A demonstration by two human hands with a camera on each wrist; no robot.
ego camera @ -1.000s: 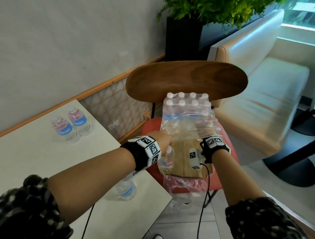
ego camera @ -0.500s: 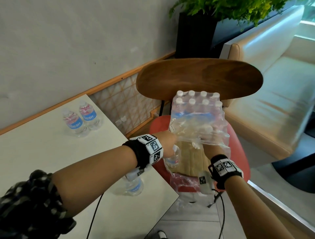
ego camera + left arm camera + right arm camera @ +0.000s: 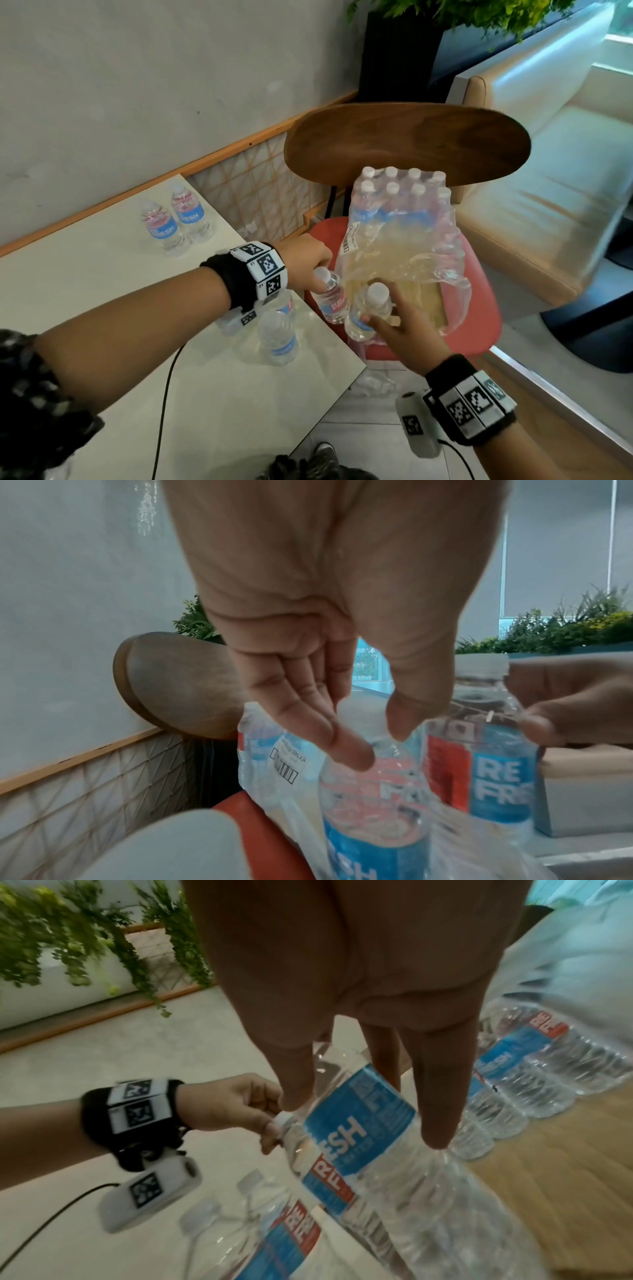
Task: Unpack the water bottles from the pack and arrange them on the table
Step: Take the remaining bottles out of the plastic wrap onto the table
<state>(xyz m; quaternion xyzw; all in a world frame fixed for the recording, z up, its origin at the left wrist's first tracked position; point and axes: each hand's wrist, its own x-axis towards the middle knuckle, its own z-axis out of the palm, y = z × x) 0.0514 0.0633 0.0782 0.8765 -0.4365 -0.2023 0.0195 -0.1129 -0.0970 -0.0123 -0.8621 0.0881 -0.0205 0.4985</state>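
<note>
The torn shrink-wrapped pack (image 3: 404, 219) of several water bottles stands on a red chair seat (image 3: 479, 308), its near end open over bare cardboard. My left hand (image 3: 318, 270) pinches the white cap of one bottle (image 3: 333, 303) just outside the wrap; the left wrist view shows thumb and fingers of that hand (image 3: 378, 745) round the neck of this bottle (image 3: 373, 804). My right hand (image 3: 380, 310) grips a second bottle (image 3: 363, 318) beside it, fingers round the label of this second bottle (image 3: 369, 1118). On the white table (image 3: 102, 291), two bottles (image 3: 176, 222) stand far back.
Two more bottles (image 3: 279, 337) stand near the table's right edge, under my left wrist. The chair's wooden backrest (image 3: 404, 140) rises behind the pack. A cream sofa (image 3: 548, 171) lies to the right, with a dark planter (image 3: 397, 48) behind.
Both hands have drawn back from the pack's torn end, each bringing out a bottle. The right hand came out from under the wrap, toward me.
</note>
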